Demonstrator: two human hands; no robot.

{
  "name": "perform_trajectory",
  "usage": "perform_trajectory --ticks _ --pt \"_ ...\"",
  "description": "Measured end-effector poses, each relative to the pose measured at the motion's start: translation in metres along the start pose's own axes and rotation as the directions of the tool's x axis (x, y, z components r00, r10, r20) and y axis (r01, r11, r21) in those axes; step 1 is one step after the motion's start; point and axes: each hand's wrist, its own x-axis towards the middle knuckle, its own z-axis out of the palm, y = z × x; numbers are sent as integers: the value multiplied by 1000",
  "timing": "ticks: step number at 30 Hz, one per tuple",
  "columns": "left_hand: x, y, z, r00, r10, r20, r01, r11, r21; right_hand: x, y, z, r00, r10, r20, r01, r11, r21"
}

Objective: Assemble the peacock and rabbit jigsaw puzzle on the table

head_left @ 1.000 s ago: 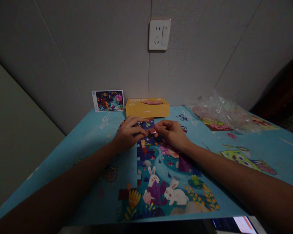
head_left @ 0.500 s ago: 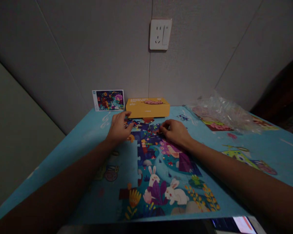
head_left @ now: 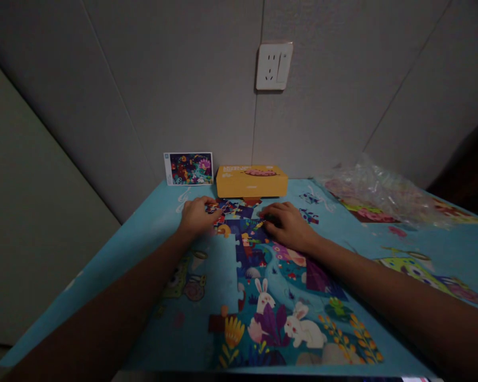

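A partly assembled jigsaw puzzle [head_left: 279,297], with white rabbits, flowers and a blue stream, lies on the blue table cover. My left hand [head_left: 199,216] is at its far left among loose puzzle pieces [head_left: 233,208], thumb and fingers closed around a colourful piece [head_left: 212,207]. Over the puzzle's upper right part, my right hand [head_left: 289,225] is curled with its fingertips pressed down at the dark blue pieces. What those fingertips hold, if anything, is hidden. Just beyond its knuckles lies a dark blue piece [head_left: 309,216].
A yellow box [head_left: 250,185] stands against the wall behind the pieces. Left of it leans a picture card [head_left: 191,168]. Crumpled clear plastic [head_left: 386,193] covers printed sheets at the right. A wall socket [head_left: 274,66] is above. The blue table cover [head_left: 143,223] has cartoon prints.
The view has shifted, so the scene sits further right and lower. My left fingers have closed in on the loose pieces. A dark blue piece now shows beside my right hand.
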Motion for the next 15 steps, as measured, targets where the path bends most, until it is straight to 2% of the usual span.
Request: perform_trajectory --ticks 4,8,11,15 --pt "0 -1 0 1000 -8 -13 7 999 -43 2 -13 1 1000 17 0 -17 990 -140" --pt "1 -3 -1 1000 5 -25 -6 997 -72 6 -24 -2 999 33 -39 -40 978 -203" --pt "2 -5 -2 1000 10 -28 -12 997 -80 6 -22 -2 994 30 -103 -50 980 -195" --pt "2 -5 -3 999 17 -43 -22 992 -126 3 -13 -2 986 -51 -156 33 993 -115"
